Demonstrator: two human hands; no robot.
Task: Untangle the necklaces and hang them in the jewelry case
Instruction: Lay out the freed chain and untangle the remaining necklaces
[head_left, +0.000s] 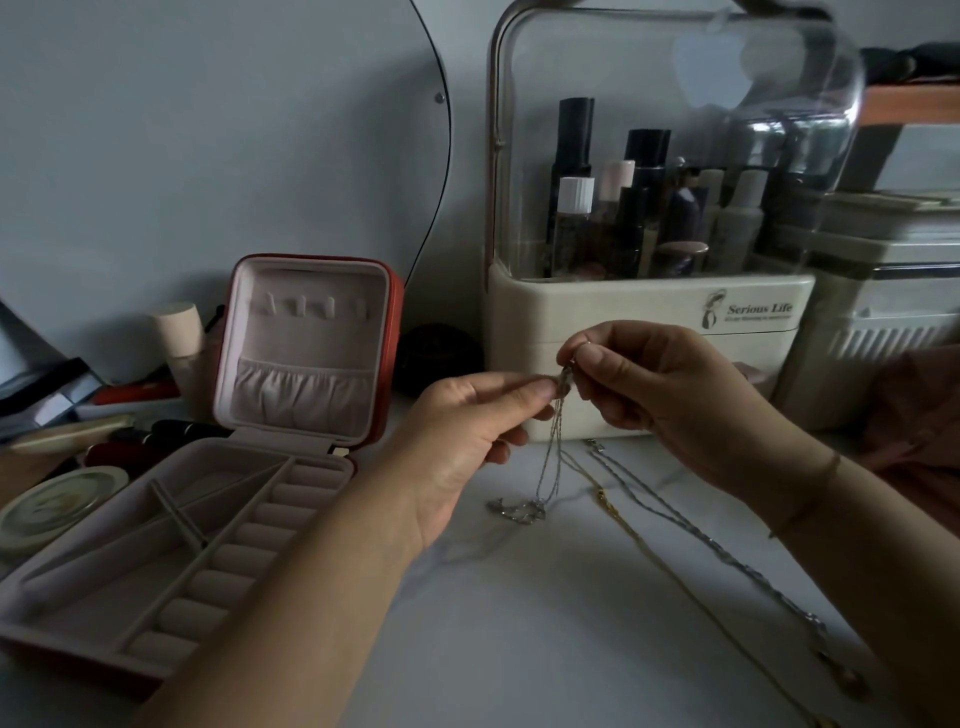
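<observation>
We start with the white worktop, which carries everything. Along its back edge stands a clear-lidded cosmetics organiser. At the left edge the jewelry case lies open, with its lid upright. The row of small hooks in the lid is bare, so we judge that nothing has been hung yet.

Above the middle of the worktop, just in front of the organiser, the left hand and right hand meet. Both are closed in a fine pinch, thumb against fingertips, on the top of a silver necklace. Its strands hang down from the bunched part between the two hands. The lower end, a small tangle, seems to rest on the worktop, though the dim light leaves us unsure.

Two more chains lie loose towards the right front corner, a twisted silver chain and beside it a gold chain. They run close together and may cross near their upper ends.

We expect these chains to be very light, limp and slippery, and thin enough to kink or snap under a hard tug. We would take hold right beside the knot with the fingertips and tease the loops apart, not pull on the ends. For hanging, we would hold a chain near its clasp.
</observation>
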